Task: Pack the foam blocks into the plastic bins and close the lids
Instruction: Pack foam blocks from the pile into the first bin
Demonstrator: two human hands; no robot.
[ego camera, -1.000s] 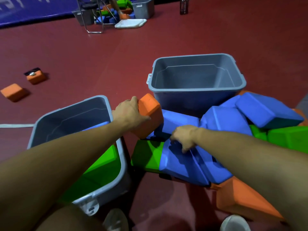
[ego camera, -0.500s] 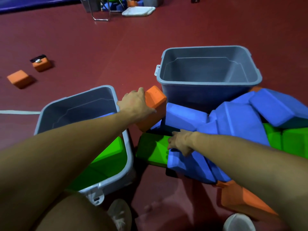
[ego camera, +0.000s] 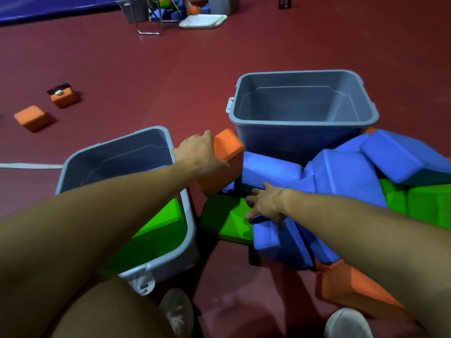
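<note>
**Two hands in the foam pile, one bin half filled, one empty**

A person's left hand (ego camera: pixel 199 156) is closed over the top of an orange block (ego camera: pixel 225 162) that stands on end just right of the near bin (ego camera: pixel 188 211), between it and the far bin (ego camera: pixel 302 119). The right hand (ego camera: pixel 264 206) lies on a blue block (ego camera: pixel 275 240) at the pile's near edge, fingers spread and curled over its top; whether it has truly closed on the block cannot be told. A green block (ego camera: pixel 224 220) lies beside that hand, just right of the near bin. The near bin holds green blocks (ego camera: pixel 158 228); the far bin, beyond and to its right, is bare inside. More blue, green and orange blocks are heaped right of the near bin, against the far bin's front wall.

The blocks look light and soft, with rounded edges and a matte skin unlikely to slip; a one-handed hold across a narrow face should do, and a squeeze would probably dent rather than damage.

Two orange strays (ego camera: pixel 31 118) lie well left of the near bin. A white lid (ego camera: pixel 202 20) lies far beyond it. No brand, label or writing can be read anywhere.
</note>
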